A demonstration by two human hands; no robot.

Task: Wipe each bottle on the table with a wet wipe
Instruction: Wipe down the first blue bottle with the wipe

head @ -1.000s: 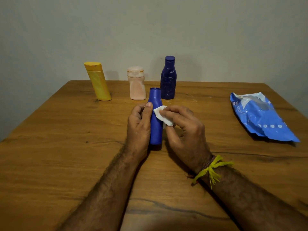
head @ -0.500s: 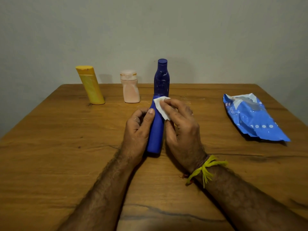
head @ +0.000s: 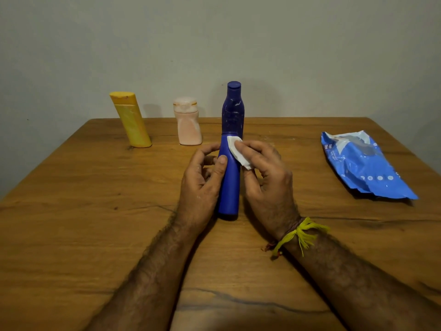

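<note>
While the left hand (head: 202,182) grips the blue bottle (head: 229,187), right fingers (head: 248,151) pinch the wet wipe (head: 237,151) against it.

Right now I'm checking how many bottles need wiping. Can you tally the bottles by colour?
Blue: 2, the held bottle and the darker bottle behind it
Yellow bottle: 1
Pale pink bottle: 1
Total: 4

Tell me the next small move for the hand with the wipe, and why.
Probably slide the wet wipe down the blue bottle. The right hand presses it only near the top, the lower body shows uncovered, and the left hand already steadies the bottle upright on the table.
</note>
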